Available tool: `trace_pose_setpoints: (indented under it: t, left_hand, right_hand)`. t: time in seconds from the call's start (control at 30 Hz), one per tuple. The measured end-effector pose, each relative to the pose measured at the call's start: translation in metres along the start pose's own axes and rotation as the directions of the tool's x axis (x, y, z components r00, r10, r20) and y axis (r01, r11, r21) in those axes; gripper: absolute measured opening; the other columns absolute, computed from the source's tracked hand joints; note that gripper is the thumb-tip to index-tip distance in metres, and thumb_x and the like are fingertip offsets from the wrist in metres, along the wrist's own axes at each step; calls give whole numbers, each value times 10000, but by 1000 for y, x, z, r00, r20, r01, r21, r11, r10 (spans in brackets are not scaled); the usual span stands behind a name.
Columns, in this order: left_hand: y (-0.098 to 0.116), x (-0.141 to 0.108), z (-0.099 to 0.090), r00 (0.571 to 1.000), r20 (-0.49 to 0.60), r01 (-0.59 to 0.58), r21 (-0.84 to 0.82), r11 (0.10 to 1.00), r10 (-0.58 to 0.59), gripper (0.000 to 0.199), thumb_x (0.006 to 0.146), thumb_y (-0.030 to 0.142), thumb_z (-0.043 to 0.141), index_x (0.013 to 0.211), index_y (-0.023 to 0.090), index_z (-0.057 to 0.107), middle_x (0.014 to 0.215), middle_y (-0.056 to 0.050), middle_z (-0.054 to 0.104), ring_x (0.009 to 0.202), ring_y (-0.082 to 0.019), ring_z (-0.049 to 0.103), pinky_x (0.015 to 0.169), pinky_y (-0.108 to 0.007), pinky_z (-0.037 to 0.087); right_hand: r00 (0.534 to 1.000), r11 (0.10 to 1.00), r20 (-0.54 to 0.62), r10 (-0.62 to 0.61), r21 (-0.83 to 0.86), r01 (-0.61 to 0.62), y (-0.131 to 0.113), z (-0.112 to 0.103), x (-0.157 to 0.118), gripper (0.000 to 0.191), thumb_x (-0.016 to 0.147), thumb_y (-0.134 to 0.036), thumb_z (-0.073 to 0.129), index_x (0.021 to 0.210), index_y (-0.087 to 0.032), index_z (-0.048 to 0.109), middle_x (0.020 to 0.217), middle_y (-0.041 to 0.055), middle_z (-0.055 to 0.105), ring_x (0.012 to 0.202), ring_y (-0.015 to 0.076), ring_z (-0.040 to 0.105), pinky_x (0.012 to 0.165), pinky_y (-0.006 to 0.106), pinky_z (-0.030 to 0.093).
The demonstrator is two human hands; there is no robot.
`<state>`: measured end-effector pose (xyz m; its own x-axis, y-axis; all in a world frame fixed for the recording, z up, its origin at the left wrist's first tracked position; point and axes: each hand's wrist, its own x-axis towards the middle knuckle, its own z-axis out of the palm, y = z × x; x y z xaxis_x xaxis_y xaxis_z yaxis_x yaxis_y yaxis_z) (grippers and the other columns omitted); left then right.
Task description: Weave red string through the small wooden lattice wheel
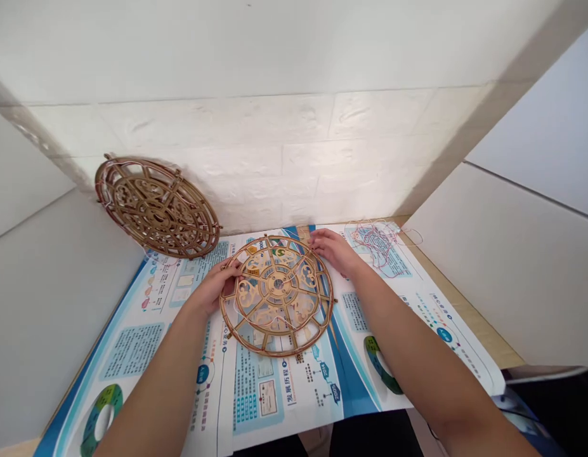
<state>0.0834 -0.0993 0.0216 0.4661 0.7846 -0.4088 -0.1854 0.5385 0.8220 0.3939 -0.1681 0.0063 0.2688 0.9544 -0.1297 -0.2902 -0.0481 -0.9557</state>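
The white wall [303, 120], its lower part laid in a brick pattern, closes off the back, and printed sheets [298, 412] cover the table in front of it. At the far left a group of round openwork frames [163, 225] leans against the wall, thin strands showing around their rims. A similar round frame [274, 274], lighter in colour, is over the sheets between the person's arms; whether it rests flat on them cannot be told. The left hand [219, 284] is closed on its left edge, fingers wrapped at the rim. The right hand [334, 249] has its fingertips at the upper right rim, but whether they pinch anything is too small to tell. A tangle of pinkish thread [382, 244] lies loose near the back right corner. The work seems partway along: a strand appears to follow much of the rim, while slack stretches cross the openwork and look unsettled. How much is left cannot be told. Smallest are the lugs [335, 301] jutting from the outer edge.
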Motion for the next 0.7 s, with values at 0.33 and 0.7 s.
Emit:
trace_pose_setpoints:
  t: [0.33, 0.7]
  left_hand:
    - [-1, 0, 7, 998, -57, -33, 58, 998, 37, 387, 515, 89, 796, 778, 170, 524, 725, 48, 579, 599, -96, 603, 545, -186, 538]
    - [-2, -1, 9, 993, -108, -42, 69, 997, 49, 389, 495, 69, 782, 811, 158, 572, 774, 29, 631, 659, -127, 654, 570, -195, 563]
  right_hand:
    - [963, 989, 237, 128, 47, -143, -4, -4, -7, 428, 655, -127, 714, 1073, -191, 643, 987, 85, 768, 878, 208, 727, 783, 317, 572]
    - [950, 981, 279, 138, 94, -170, -1, -11, -2, 442, 601, -101, 675, 1033, -189, 699, 1005, 93, 778, 950, 233, 732, 770, 324, 595]
